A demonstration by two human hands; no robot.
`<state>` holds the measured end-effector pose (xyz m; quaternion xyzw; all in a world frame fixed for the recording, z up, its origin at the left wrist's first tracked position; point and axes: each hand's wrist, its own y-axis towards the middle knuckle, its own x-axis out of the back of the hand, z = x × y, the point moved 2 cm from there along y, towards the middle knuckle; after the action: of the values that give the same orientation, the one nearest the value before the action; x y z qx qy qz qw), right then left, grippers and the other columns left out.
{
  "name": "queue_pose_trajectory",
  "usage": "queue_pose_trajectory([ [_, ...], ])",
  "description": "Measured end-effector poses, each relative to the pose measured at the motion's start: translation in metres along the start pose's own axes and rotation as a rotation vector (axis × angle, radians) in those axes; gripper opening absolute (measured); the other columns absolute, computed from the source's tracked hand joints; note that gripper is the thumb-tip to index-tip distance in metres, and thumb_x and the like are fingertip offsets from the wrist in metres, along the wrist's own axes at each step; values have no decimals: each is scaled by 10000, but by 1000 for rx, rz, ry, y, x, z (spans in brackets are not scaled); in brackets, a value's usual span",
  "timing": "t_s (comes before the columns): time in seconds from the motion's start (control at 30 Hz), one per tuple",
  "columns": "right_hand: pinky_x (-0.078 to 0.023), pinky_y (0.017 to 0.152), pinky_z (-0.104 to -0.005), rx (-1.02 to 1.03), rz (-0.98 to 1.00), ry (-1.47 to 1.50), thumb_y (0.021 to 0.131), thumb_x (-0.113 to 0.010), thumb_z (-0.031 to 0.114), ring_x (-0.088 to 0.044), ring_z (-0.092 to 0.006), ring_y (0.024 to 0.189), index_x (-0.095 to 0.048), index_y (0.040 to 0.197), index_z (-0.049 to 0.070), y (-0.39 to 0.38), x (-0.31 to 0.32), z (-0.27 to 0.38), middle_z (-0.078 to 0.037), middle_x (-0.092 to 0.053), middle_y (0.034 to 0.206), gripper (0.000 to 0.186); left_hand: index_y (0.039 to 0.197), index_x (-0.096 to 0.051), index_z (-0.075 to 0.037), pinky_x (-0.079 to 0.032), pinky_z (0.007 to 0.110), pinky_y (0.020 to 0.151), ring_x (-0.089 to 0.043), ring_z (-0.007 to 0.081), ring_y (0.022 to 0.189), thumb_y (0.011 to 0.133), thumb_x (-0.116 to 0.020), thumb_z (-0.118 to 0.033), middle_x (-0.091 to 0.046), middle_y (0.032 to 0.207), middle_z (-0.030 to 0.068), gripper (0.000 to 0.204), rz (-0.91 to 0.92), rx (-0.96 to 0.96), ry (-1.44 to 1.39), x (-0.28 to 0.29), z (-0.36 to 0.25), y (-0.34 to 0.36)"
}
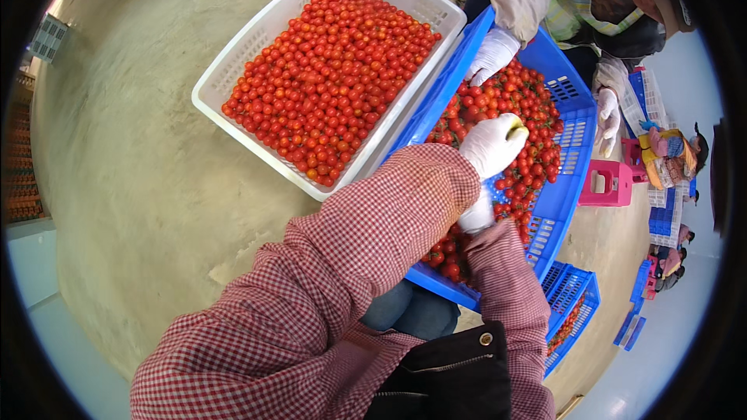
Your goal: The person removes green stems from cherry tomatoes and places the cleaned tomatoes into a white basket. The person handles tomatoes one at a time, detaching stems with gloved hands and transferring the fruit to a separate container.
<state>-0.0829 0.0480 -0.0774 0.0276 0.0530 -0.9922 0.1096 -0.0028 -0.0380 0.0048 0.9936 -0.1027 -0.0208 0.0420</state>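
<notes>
My left hand [493, 145], in a white glove with yellowish stains at the fingertips, is curled over cherry tomatoes [537, 159] in a blue plastic crate [573, 179]. Its fingers are drawn together; whatever they hold is hidden. Close below is my right hand [477, 215], also white-gloved, low in the crate and mostly covered by my left wrist and sleeve, its fingers out of sight. Some tomatoes in this crate have green stems. To the left stands a white crate [226, 120] with a thick layer of loose red tomatoes [331, 82].
Across the blue crate a co-worker's gloved hand [495, 53] reaches in; their other hand [608, 120] is outside it. Another blue crate [589, 307] with tomatoes sits lower right. A pink stool [607, 183] stands on the right. More people and crates are farther off.
</notes>
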Motion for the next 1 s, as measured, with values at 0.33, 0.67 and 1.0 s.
queue_pose_trajectory([
  [0.33, -419, 865, -365, -182, -156, 267, 887, -453, 157, -507, -214, 1025, -472, 1191, 60, 23, 5, -43, -98, -515, 1152, 320, 928, -595, -15, -459, 359, 649, -610, 270, 708, 845, -544, -274, -620, 790, 157, 277, 23, 24, 86, -4, 1, -5],
  [0.67, -337, 935, -433, 288, 88, -1467, 738, -615, 255, -416, -316, 1142, -520, 1170, 97, -3, 31, 73, -131, -482, 1200, 469, 898, -594, -8, -467, 339, 594, -615, 190, 621, 854, -521, -275, -623, 729, 117, 280, -27, -54, 124, -6, 11, 0],
  [1.0, -245, 985, -536, 47, 840, -1590, 731, -547, 421, -331, -365, 1218, -466, 1228, 198, -47, -6, 34, -94, -376, 1319, 550, 873, -590, -26, -454, 273, 558, -572, 117, 594, 877, -495, -262, -597, 654, 56, 254, 158, 39, 205, -2, 7, -5],
])
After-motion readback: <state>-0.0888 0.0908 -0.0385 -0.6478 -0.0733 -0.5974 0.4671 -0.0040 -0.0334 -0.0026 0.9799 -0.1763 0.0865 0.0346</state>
